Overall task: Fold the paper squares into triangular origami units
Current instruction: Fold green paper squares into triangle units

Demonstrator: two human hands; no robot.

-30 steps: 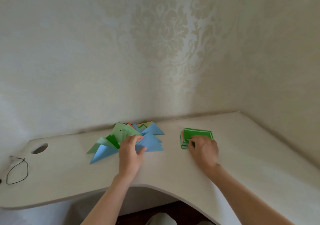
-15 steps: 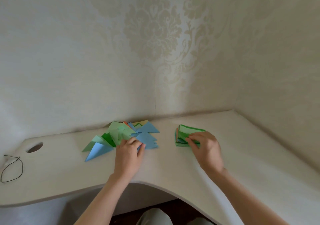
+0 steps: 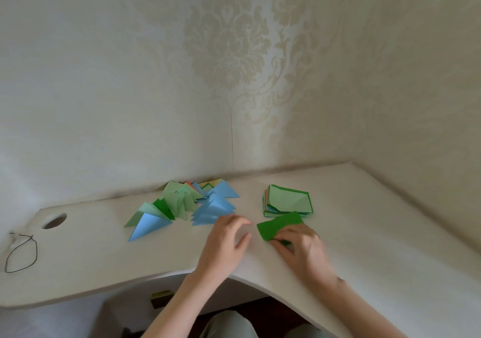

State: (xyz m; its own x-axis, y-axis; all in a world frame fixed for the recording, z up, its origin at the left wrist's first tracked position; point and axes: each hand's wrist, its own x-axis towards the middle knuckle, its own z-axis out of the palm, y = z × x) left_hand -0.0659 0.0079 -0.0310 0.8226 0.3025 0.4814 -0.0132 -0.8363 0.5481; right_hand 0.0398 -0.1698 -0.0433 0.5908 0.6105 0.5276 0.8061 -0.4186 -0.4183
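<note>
Right hand (image 3: 299, 246) pinches a dark green paper square (image 3: 279, 227) flat on the worktop (image 3: 104, 259), just at 6 o'clock of the stack of squares (image 3: 289, 201). Left hand (image 3: 225, 244) at 9 o'clock of the square, fingers loosely curled, holding nothing. Folded triangles (image 3: 187, 203) piled at 10 o'clock

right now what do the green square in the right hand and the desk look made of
Green square: thin matte paper, flat, no gloss, held at its near edge by the right hand. Desk: smooth off-white top, probably painted or laminated board; no grain shows, so uncertain.
</note>
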